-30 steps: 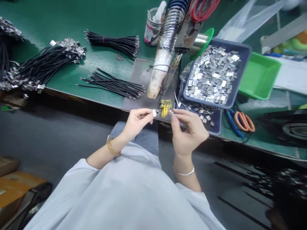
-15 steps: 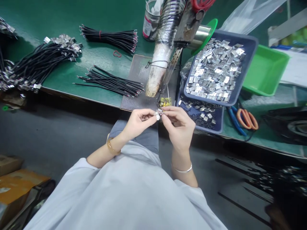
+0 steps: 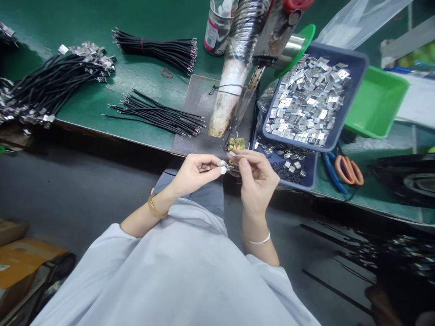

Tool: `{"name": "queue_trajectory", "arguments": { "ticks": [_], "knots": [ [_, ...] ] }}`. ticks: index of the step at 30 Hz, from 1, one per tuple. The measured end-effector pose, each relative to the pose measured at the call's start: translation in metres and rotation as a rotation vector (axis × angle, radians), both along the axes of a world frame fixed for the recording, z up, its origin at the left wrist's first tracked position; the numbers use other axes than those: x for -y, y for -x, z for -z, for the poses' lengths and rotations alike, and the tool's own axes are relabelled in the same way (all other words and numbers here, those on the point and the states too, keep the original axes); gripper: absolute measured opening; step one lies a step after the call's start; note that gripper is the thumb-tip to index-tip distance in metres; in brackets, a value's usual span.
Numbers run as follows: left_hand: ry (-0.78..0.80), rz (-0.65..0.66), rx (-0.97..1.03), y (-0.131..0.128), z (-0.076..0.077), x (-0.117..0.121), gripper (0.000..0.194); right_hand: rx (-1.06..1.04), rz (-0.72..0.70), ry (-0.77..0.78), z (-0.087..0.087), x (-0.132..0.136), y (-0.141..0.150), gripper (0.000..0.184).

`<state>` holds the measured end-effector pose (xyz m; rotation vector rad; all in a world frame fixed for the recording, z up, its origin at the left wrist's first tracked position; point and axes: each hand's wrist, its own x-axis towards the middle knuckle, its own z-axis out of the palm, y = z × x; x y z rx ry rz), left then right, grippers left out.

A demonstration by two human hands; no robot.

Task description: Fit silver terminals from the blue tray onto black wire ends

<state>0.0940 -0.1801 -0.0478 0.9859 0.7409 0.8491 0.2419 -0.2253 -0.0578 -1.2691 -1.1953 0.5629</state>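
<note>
My left hand and my right hand meet in front of the green bench's edge, fingertips almost touching. Both are closed in a pinch on a small silver metal part held between them; whether a thin wire is in it I cannot make out. Just beyond the fingers a small yellow-green fixture sits on a dark metal plate. A foil-wrapped duct with a white nozzle hangs down over that plate.
A blue tray piled with silver clips stands at right over a lower blue tray. Black wire bundles lie at left. A green bin, orange-handled scissors and a jar are nearby.
My right hand came left from the lower blue tray to meet my left hand. The two now pinch the small part together, slightly lower than half a second ago.
</note>
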Motion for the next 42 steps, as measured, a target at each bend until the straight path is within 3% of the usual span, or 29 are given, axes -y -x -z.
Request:
{"name": "queue_trajectory", "arguments": {
  "ticks": [5,12,17,24,29,33,38,42],
  "knots": [
    [-0.051,-0.087,-0.008,-0.002,-0.001,0.000,0.032,0.360,0.163,-0.219,-0.009,0.006,0.004,0.006],
    [-0.104,-0.171,-0.053,-0.002,0.003,-0.003,0.027,0.598,0.101,-0.311,-0.009,0.006,0.004,0.020],
    [-0.060,-0.168,-0.067,-0.004,0.009,-0.004,0.025,0.324,0.133,-0.222,-0.002,0.005,0.006,0.010],
    [-0.059,-0.073,-0.049,-0.004,0.005,-0.004,0.022,0.009,-0.002,-0.099,-0.004,0.004,0.005,0.004],
    [-0.038,-0.039,-0.032,-0.003,0.004,-0.003,0.021,-0.213,-0.076,0.023,-0.001,-0.002,-0.001,0.015],
    [-0.050,-0.029,-0.042,-0.003,0.006,0.000,0.024,-0.199,-0.096,0.064,-0.002,-0.002,-0.001,0.016],
    [-0.091,-0.054,-0.046,-0.002,0.007,-0.002,0.027,-0.080,0.007,-0.085,-0.007,0.005,0.005,0.005],
    [-0.099,-0.099,-0.043,-0.002,0.009,-0.004,0.026,0.026,0.004,-0.122,-0.005,0.008,0.006,0.006]
  ]
}}
